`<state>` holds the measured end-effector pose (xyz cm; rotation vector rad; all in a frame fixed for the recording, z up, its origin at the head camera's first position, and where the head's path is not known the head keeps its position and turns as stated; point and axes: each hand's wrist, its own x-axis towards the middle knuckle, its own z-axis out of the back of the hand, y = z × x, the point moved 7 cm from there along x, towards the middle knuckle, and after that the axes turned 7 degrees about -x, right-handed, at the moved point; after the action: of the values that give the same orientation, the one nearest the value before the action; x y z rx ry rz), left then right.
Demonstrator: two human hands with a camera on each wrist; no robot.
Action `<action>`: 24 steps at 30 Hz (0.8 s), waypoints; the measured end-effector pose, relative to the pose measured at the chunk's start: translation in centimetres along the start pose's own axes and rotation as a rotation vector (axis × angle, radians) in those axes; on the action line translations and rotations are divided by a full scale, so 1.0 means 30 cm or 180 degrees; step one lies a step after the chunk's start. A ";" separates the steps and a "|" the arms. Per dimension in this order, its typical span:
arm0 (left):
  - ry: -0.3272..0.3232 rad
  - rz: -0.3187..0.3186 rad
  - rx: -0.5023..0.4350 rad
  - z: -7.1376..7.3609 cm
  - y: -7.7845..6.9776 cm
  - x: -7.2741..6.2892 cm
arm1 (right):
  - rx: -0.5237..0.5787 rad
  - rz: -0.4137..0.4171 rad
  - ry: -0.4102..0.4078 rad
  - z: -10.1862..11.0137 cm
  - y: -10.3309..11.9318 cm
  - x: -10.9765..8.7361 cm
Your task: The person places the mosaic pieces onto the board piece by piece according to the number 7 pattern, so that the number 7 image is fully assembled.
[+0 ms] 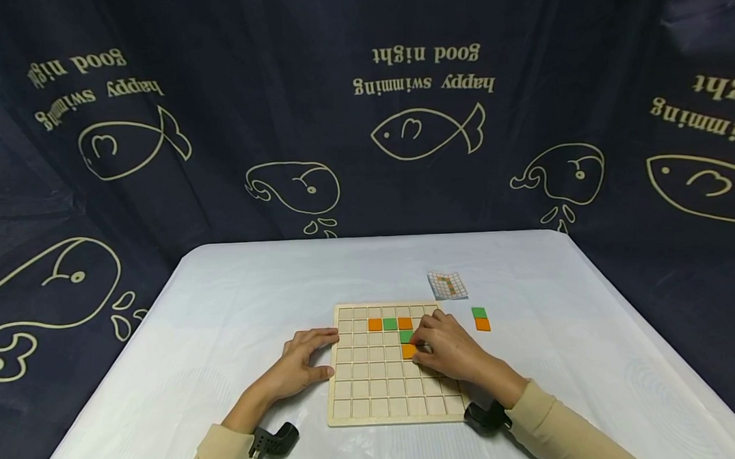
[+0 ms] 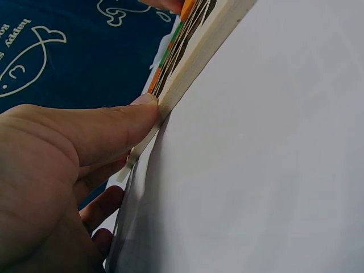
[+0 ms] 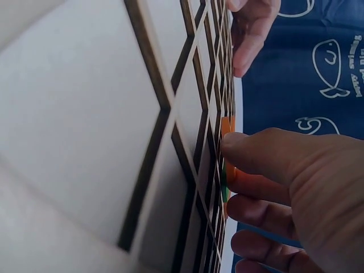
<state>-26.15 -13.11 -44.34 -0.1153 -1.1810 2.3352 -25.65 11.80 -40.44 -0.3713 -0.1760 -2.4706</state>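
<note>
A pale wooden grid board lies flat on the table. Along one row sit an orange tile, a green tile and another orange tile. Below the last one are a green tile and a lower orange tile. My right hand pinches this lower orange tile at its cell, thumb against it in the right wrist view; the fingers partly cover it. With fingers extended, my left hand rests against the board's left edge, its thumb touching the rim.
Behind the board's upper right corner lies a small pattern card showing a coloured grid. To the board's right, a loose green tile touches a loose orange tile. A white cloth covers the table; a dark printed curtain hangs behind.
</note>
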 end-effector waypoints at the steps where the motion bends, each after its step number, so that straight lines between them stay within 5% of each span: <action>1: -0.0001 -0.0004 0.0004 0.000 0.000 0.000 | -0.0009 0.0004 -0.0005 0.000 0.000 0.000; 24: -0.0005 0.0005 -0.0026 0.000 -0.005 -0.002 | -0.0022 0.0015 -0.0126 0.005 0.003 -0.002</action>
<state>-26.03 -13.06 -44.22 -0.1175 -1.1915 2.3325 -25.50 11.79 -40.32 -0.4233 -0.1828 -2.4611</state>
